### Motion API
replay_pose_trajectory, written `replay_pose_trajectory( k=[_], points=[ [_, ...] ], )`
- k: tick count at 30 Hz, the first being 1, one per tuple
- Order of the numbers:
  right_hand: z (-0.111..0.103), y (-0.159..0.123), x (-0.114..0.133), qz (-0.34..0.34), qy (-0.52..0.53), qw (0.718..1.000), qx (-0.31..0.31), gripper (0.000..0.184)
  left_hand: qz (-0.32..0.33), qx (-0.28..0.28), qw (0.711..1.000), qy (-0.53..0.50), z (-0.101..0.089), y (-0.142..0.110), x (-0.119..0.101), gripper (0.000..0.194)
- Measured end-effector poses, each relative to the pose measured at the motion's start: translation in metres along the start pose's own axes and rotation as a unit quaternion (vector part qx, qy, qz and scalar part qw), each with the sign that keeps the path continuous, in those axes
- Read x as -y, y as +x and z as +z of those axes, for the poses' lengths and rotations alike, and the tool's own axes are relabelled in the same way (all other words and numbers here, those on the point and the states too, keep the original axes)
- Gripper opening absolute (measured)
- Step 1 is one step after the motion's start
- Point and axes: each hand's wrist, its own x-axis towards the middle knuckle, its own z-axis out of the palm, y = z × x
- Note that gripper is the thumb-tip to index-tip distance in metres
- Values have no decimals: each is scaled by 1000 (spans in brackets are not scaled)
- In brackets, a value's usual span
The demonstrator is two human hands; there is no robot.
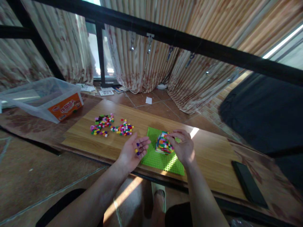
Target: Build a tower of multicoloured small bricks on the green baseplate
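The left hand [132, 154] is facing palm up with its fingers loosely spread, and a few little purple and yellow toy bricks [136, 151] are sitting on it. The right hand [184, 147] is bending its fingers over the top of a small block building [163, 145], and I cannot tell if its fingertips are pinching a brick. The building, made of many colors, is standing on a bumpy green baseplate [151, 160]. The baseplate is lying on a wooden board [210, 160]. Over to the left, two messy piles of loose bricks [124, 128] are resting on the board. Past them, a clear plastic bin [42, 107] is showing an orange label [65, 107].
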Motion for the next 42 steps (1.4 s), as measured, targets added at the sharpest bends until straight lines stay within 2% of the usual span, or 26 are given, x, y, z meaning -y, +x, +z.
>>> replay_pose_trajectory(
  k=[9,21,28,33,39,42],
  points=[
    [7,3,-2,24,30,999,-10,14,0,1,1000,21,-6,2,2,36],
    [3,5,-16,109,131,985,-24,30,-4,-18,1000,18,-2,-1,-1,36],
    [15,4,-16,117,160,980,27,33,-6,-19,999,26,-4,1,0,37],
    [18,4,-16,150,173,970,80,33,-6,-20,999,28,-3,1,0,38],
    [19,3,-15,172,219,957,76,35,-7,-31,999,28,-1,-1,-1,36],
    [20,3,-15,160,220,960,66,36,-8,-33,999,30,0,-2,0,36]
  ],
)
